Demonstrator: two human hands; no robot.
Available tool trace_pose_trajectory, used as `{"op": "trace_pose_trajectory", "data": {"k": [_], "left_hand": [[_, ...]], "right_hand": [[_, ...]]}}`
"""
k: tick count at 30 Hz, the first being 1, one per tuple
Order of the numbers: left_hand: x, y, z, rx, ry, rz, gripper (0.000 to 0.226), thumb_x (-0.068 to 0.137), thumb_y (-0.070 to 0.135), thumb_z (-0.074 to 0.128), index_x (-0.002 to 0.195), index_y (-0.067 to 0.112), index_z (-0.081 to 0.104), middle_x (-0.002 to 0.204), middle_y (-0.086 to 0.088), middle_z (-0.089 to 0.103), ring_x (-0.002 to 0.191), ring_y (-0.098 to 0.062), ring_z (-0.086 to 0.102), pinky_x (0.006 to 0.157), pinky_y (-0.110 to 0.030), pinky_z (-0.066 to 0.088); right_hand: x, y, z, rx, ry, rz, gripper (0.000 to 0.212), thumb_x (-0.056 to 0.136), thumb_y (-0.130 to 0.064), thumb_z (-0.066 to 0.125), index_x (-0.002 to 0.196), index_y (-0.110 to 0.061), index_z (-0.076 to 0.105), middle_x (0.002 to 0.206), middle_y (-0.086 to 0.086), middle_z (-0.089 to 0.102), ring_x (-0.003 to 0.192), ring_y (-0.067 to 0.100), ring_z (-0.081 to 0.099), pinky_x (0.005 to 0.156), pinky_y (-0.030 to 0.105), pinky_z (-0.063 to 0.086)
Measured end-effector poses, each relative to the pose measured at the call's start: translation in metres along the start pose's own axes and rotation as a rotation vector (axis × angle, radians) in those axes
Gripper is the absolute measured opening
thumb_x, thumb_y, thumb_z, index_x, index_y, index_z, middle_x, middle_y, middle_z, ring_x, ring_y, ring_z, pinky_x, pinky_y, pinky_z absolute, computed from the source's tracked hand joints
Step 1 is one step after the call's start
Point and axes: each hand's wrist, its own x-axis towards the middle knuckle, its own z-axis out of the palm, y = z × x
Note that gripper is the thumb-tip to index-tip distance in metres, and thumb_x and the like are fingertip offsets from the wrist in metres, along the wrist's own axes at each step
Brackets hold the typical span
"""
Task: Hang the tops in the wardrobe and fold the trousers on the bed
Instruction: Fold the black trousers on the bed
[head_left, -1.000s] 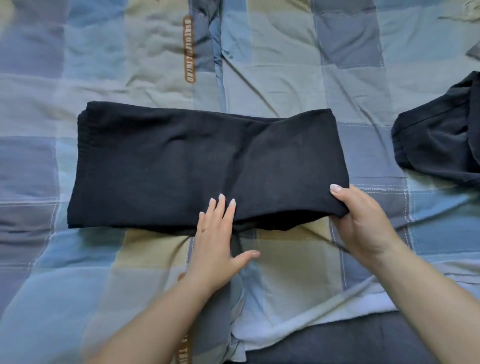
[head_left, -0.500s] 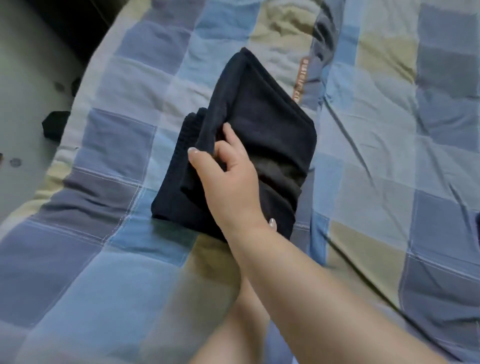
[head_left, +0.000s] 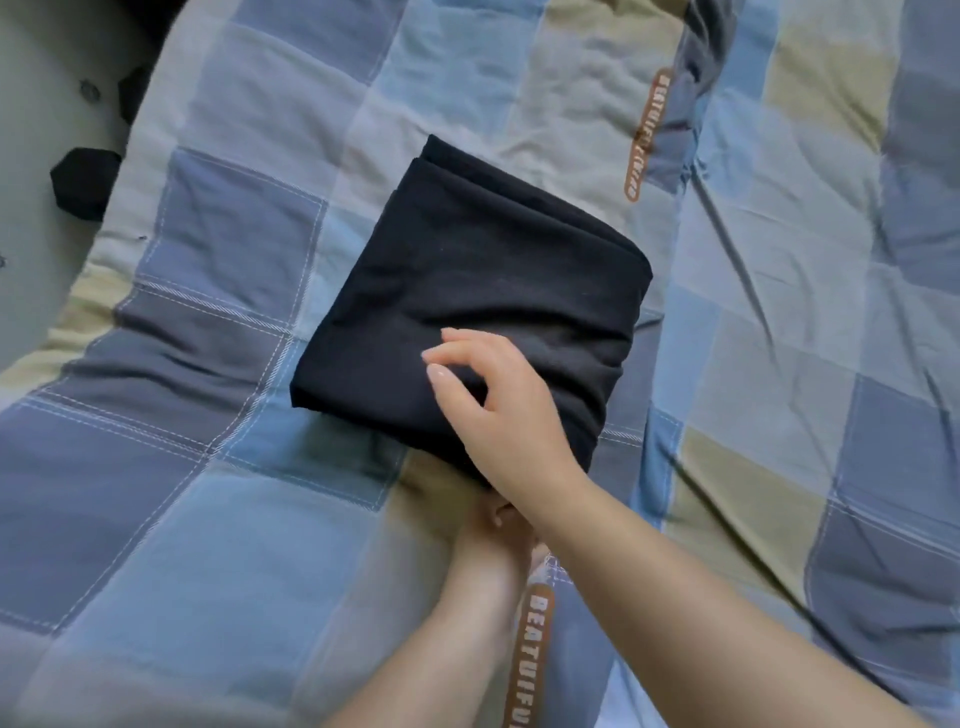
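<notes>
A pair of dark navy trousers (head_left: 467, 312) lies folded into a thick, roughly square bundle on the bed (head_left: 779, 312), toward its left edge. The layered folds show along the bundle's far and right sides.

My right hand (head_left: 498, 410) reaches across from the right and rests over the near part of the bundle. Its fingers (head_left: 457, 345) are loosely curled above the cloth, with thumb and forefinger a little apart; they do not appear to pinch anything.

My left hand (head_left: 498, 525) sits at the near edge of the trousers, mostly hidden beneath my right wrist and forearm. I cannot tell whether it is relaxed or gripping the fabric.

The bed is covered by a quilt (head_left: 208, 519) in large checks of blue, slate, grey and olive, creased in places. An orange label strip (head_left: 647, 135) with white lettering runs along a seam beyond the bundle, and another orange strip (head_left: 532, 644) lies near my left forearm, reading partly "BEATUIFU".

Past the bed's left edge is a pale floor (head_left: 31, 156), with a dark object (head_left: 83, 182) lying on it.
</notes>
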Motion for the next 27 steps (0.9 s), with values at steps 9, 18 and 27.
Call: {"op": "trace_pose_trajectory", "data": {"k": [9, 18, 27], "left_hand": [[0.027, 0.116, 0.015, 0.719, -0.172, 0.718, 0.013, 0.089, 0.02, 0.062, 0.079, 0.028, 0.063, 0.074, 0.011, 0.069, 0.069, 0.002, 0.061, 0.071, -0.017, 0.049], [0.134, 0.178, 0.085, 1.528, 0.074, 0.939, 0.038, 0.091, 0.032, 0.058, 0.129, 0.027, 0.057, 0.132, -0.001, 0.054, 0.126, -0.026, 0.044, 0.104, -0.042, 0.038], [0.146, 0.188, 0.118, 1.512, 0.264, 0.753, 0.013, 0.087, 0.043, 0.063, 0.09, 0.031, 0.067, 0.109, 0.002, 0.066, 0.11, -0.027, 0.055, 0.093, -0.039, 0.034]], "right_hand": [[-0.086, 0.091, -0.066, -0.287, 0.046, 0.218, 0.035, 0.078, -0.023, 0.076, 0.108, -0.029, 0.058, 0.102, -0.016, 0.051, 0.095, -0.007, 0.048, 0.083, 0.003, 0.032], [-0.083, 0.107, -0.057, -0.292, 0.166, 0.175, 0.041, 0.072, -0.026, 0.08, 0.104, -0.019, 0.057, 0.101, -0.009, 0.054, 0.094, 0.013, 0.057, 0.081, 0.025, 0.046], [-0.069, 0.104, -0.062, -0.319, 0.23, 0.015, 0.009, 0.076, -0.014, 0.074, 0.081, -0.011, 0.067, 0.081, 0.002, 0.063, 0.079, 0.023, 0.061, 0.074, 0.035, 0.046]]}}
